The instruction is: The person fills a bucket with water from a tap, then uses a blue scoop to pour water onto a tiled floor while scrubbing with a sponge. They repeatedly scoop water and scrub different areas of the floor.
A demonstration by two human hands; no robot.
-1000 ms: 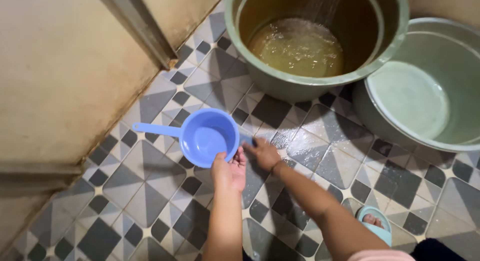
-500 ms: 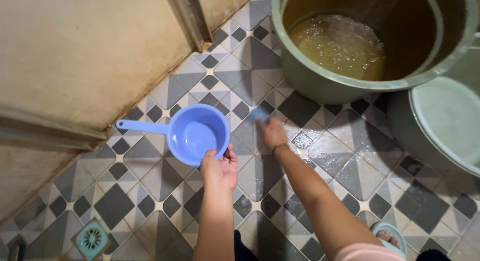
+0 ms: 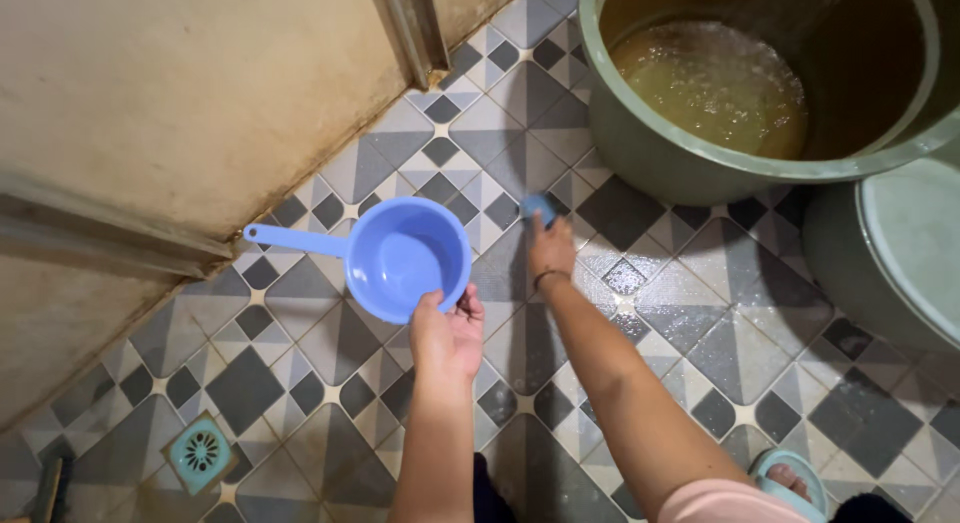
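Note:
My left hand (image 3: 446, 335) grips the near rim of a blue plastic water dipper (image 3: 400, 258), held above the patterned tile floor (image 3: 300, 383) with its long handle pointing left. The dipper holds a little water. My right hand (image 3: 551, 248) reaches forward and presses a small blue scrubber (image 3: 535, 206) against the wet floor tiles, near the base of a large green tub (image 3: 690, 148). Only the scrubber's tip shows beyond my fingers.
The green tub holds murky yellowish water. A second, pale green basin (image 3: 890, 253) stands at the right edge. A stained wall (image 3: 170, 113) runs along the left. A teal floor drain (image 3: 201, 451) sits at the lower left. My sandalled foot (image 3: 790, 481) shows at the bottom right.
My right hand has pushed the scrubber forward across the tiles, towards the tub. The dipper stays in my left hand; the view has shifted left and down, bringing the drain into sight.

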